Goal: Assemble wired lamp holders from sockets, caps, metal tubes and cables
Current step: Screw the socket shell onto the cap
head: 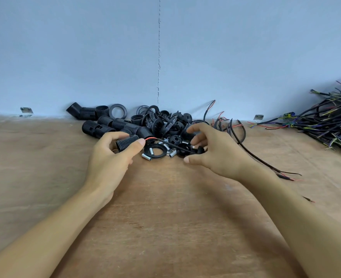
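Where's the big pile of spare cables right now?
In the head view, the cable pile lies at the far right of the table by the wall, beyond the right hand and the heap of black sockets.

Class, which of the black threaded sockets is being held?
The socket gripped by the left hand, red wire at its end; the others lie loose behind.

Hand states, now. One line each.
Left hand: closed, holding a black socket.
Right hand: thumb and forefinger spread over the pile of caps; whether it grips anything cannot be told.
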{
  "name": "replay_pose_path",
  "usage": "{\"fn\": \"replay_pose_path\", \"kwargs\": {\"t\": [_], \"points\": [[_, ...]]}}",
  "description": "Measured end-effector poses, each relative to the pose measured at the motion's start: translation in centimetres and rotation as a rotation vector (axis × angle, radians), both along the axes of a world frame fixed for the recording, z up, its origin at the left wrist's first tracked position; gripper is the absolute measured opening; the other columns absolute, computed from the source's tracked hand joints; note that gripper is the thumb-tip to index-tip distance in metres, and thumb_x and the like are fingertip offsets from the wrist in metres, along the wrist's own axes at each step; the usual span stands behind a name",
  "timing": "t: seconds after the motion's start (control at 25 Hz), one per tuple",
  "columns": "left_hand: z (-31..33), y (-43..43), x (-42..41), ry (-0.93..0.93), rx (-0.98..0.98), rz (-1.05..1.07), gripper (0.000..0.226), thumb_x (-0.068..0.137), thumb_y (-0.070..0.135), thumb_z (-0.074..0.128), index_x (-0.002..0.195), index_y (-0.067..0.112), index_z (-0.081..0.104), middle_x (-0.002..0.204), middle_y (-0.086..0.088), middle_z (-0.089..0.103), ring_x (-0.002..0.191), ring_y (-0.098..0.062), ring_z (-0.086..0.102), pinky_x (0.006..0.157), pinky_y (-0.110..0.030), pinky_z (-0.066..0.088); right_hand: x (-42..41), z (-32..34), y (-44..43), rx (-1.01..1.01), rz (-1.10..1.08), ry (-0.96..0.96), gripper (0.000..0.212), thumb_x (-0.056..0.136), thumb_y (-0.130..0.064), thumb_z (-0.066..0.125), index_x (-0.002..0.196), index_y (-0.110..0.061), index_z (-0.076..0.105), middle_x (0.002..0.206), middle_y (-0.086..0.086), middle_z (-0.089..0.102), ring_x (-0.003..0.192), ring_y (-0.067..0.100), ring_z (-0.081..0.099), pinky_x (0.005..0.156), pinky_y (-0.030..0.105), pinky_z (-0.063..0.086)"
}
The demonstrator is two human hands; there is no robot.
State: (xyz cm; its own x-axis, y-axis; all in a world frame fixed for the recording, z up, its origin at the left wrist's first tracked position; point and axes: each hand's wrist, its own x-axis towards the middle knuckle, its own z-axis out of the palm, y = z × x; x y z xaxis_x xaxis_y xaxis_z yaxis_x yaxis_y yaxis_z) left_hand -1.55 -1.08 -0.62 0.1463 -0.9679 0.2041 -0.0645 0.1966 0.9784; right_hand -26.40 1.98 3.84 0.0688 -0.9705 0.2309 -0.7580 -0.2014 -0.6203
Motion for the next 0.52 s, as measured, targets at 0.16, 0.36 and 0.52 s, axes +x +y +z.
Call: {"fn": "replay_pose_path", "kwargs": {"t": [0.16,0.36,0.52], "points": [[0.0,-0.4,0.3,0.148,0.052,0.040,0.059,0.058,0.054,0.090,0.106,0.025,0.070,0.084,0.010,0.073,0.057,-0.005,0.059,0.056,-0.027,0.046,0.2,-0.5,0.0,-0.137,-0.058,-0.211,0.058,0.075,-0.027,0.087,0.123,-0.035,0.056,0.105,-0.012,0.060,0.087,-0.002,0.058,0.071,0.007,0.044],[-0.1,-0.8,0.6,0.292,0.074,0.051,0.034,0.076,0.038,0.088,0.101,0.019,0.073,0.084,0.008,0.069,0.057,-0.008,0.055,0.058,-0.026,0.045,1.0,-0.6,0.5,-0.177,0.028,-0.315,0.030,0.090,-0.029,0.073,0.114,-0.043,0.059,0.092,-0.016,0.067,0.083,0.003,0.064,0.071,0.013,0.045],[0.4,-0.6,0.8,0.283,0.035,-0.014,0.022,0.075,0.034,0.088,0.095,0.030,0.079,0.076,0.014,0.068,0.058,-0.007,0.054,0.055,-0.022,0.046,1.2,-1.1,0.5,-0.200,0.092,-0.188,0.036,0.090,-0.026,0.073,0.121,-0.038,0.059,0.098,-0.015,0.065,0.094,0.004,0.062,0.075,0.018,0.049]]}}
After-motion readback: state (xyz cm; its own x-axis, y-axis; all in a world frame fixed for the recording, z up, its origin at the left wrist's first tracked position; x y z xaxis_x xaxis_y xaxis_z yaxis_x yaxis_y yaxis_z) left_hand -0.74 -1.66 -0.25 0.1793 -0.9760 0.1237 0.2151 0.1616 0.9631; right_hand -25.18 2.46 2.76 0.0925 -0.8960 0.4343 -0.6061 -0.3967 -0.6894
